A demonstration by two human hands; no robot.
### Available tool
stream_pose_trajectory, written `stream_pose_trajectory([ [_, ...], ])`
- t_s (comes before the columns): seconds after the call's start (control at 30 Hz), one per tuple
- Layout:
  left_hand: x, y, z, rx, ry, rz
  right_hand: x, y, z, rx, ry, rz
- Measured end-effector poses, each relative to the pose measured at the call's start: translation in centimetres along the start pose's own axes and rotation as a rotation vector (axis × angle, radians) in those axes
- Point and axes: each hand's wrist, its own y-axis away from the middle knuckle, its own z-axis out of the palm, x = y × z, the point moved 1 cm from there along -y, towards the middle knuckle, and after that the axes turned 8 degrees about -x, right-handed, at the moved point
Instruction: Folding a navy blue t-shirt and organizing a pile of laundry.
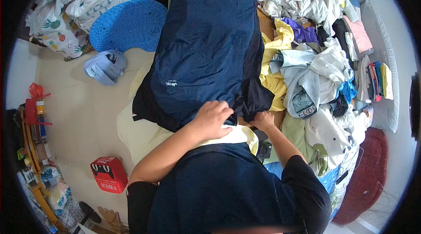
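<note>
A navy and black shirt (204,43) lies spread out before me, a small Jeep logo on it upside down to my view. My left hand (213,120) rests on its near end, thumb apart from the bent fingers. At the shirt's near right corner, the fingers of my right hand (264,121) close on the edge of the black fabric. Below both hands a pale yellow cloth (144,132) shows, spreading out to the left. What supports the shirt is mostly hidden.
Rumpled clothes (306,66) and a folded stack (375,79) lie to the right. Left of the shirt are a blue oval mat (128,23) and a light blue crumpled garment (107,66). A red box-shaped stool (108,174) stands on the tiled floor (75,109).
</note>
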Motion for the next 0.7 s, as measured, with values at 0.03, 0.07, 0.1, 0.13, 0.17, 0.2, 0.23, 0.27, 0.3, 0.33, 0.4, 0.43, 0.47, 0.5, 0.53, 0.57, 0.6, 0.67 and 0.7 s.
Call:
stream_pose_trajectory([
  [0.03,0.1,-0.7,1.1,0.0,-0.002,-0.002,0.2,-0.3,0.5,-0.029,-0.008,-0.028],
  [0.07,0.0,-1.2,2.5,-0.082,0.006,-0.053,0.8,-0.5,0.7,-0.029,-0.009,-0.03],
  [0.1,-0.2,-1.6,3.5,-0.165,0.014,-0.102,1.2,-0.6,0.6,-0.064,-0.196,-0.025],
  [0.13,-0.4,-1.6,4.4,-0.204,-0.076,-0.107,1.8,-0.7,0.4,-0.099,-0.384,-0.019],
  [0.17,-0.8,-1.5,5.1,-0.205,-0.076,-0.108,2.8,-0.7,-0.1,-0.101,-0.384,-0.019],
  [0.2,-0.5,-1.6,4.7,-0.345,-0.108,-0.101,3.7,-0.3,-1.3,-0.148,-0.873,0.018],
  [0.23,-0.1,-1.6,4.6,-0.486,-0.141,-0.089,4.7,0.3,-2.3,-0.188,-1.363,0.06],
  [0.27,-0.2,-1.3,4.9,-0.447,-0.113,-0.079,5.7,0.8,-3.1,-0.188,-1.365,0.066],
  [0.3,-0.1,-1.1,4.9,-0.45,-0.114,-0.074,6.8,1.2,-3.8,-0.137,-1.559,0.037],
  [0.33,0.0,-1.1,4.7,-0.446,-0.11,-0.068,7.9,1.4,-4.3,-0.08,-1.75,0.004],
  [0.4,0.2,-1.0,4.5,-0.44,-0.106,-0.062,9.7,1.8,-4.4,-0.052,-1.822,-0.014],
  [0.43,0.2,-0.9,4.5,-0.415,-0.101,-0.053,10.2,2.0,-4.4,-0.029,-1.891,-0.033],
  [0.47,0.3,-0.9,4.5,-0.39,-0.095,-0.045,10.9,2.5,-4.4,-0.056,-1.893,-0.054],
  [0.5,0.3,-0.9,4.6,-0.389,-0.096,-0.044,11.2,2.7,-4.4,-0.054,-1.893,-0.055],
  [0.53,0.4,-1.2,4.7,-0.355,-0.108,-0.049,11.4,2.9,-4.4,-0.049,-1.872,-0.06],
  [0.57,0.5,-1.4,4.8,-0.322,-0.12,-0.054,11.6,3.0,-4.4,-0.043,-1.852,-0.064],
  [0.6,0.8,-1.8,4.9,-0.32,-0.122,-0.053,11.7,2.9,-4.5,-0.041,-1.851,-0.066],
  [0.67,1.6,-2.8,5.1,-0.151,-0.116,-0.021,12.1,2.6,-4.5,0.038,-1.715,0.037],
  [0.7,1.9,-3.2,5.6,-0.149,-0.118,-0.024,11.9,2.5,-4.6,0.036,-1.716,0.034],
])
